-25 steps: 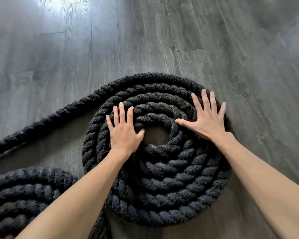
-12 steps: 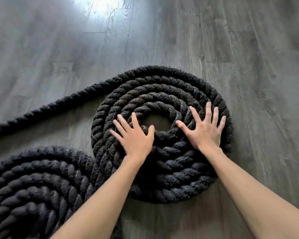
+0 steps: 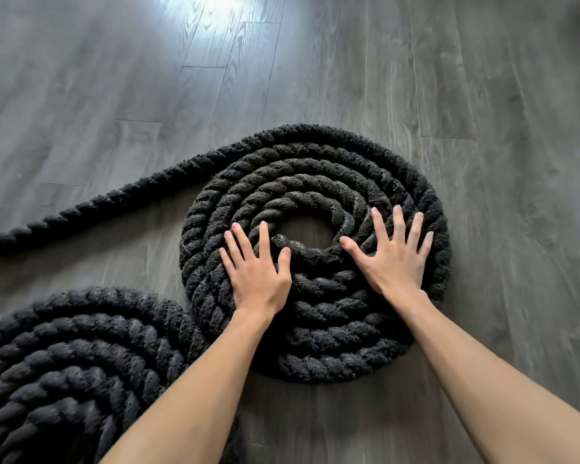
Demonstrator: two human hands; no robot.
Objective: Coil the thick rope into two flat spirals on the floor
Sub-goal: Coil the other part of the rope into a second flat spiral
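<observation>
A thick black twisted rope lies in a flat spiral (image 3: pixel 315 182) in the middle of the grey wooden floor, with a small bare gap at its centre. My left hand (image 3: pixel 257 274) presses flat on the spiral's left inner turns, fingers spread. My right hand (image 3: pixel 394 259) presses flat on its right side, fingers spread too. A second flat spiral (image 3: pixel 67 356) of the same rope lies at the lower left, touching the first; my left forearm hides part of it. A loose stretch of rope (image 3: pixel 91 209) runs from the first spiral's outer turn away to the left edge.
Grey wood-plank floor (image 3: pixel 482 128) stretches bare behind and to the right of the spirals. A bright patch of reflected light sits at the top centre.
Both hands have slid clockwise round the coil, the left towards its near left, the right towards its near right. The view has shifted left, showing more of the second spiral.
</observation>
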